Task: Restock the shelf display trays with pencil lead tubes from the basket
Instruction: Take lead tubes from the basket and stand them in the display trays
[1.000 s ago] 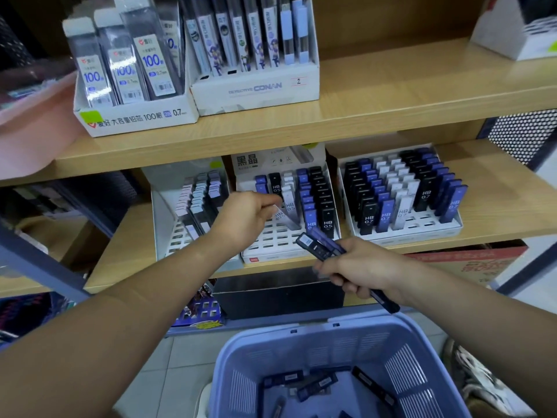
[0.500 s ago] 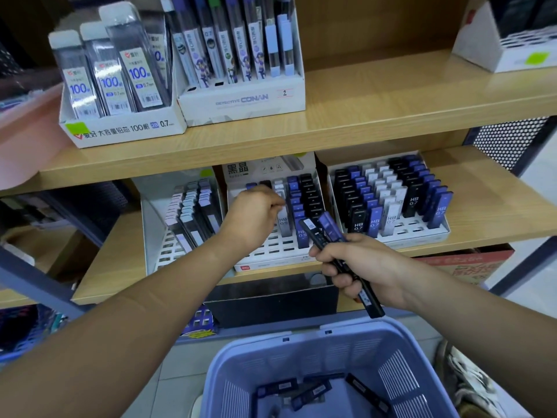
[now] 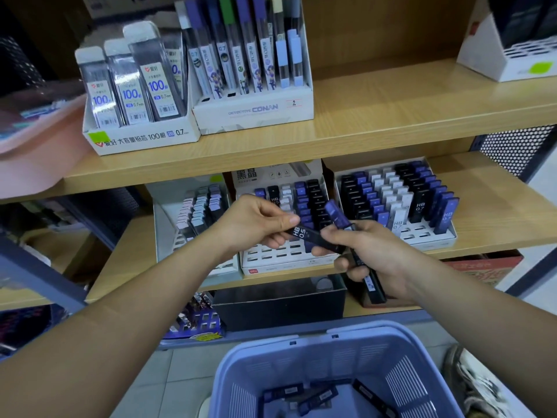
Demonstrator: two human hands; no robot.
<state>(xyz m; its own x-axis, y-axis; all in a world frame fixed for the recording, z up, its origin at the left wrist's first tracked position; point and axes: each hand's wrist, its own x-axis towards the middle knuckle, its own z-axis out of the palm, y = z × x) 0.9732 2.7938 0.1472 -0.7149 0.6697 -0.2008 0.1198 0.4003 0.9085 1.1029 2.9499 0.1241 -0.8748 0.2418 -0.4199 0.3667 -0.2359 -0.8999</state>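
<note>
The left hand [image 3: 256,224] is leaving the middle tray [image 3: 271,259] and pinching the next black tube [image 3: 304,235] from the bundle [image 3: 372,285] the right hand [image 3: 373,254] is gripping.

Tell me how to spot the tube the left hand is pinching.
On the wooden shelf holding three slotted trays, find the middle tray. Just in front of it, the left hand pinches a black tube lying crosswise. Unlike the purple tube beside it, it shows white "HB 0.5" lettering.

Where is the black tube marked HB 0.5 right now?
Head view, centre: the black tube is held between the left hand and right hand, in front of the middle tray on the lower shelf.
</note>
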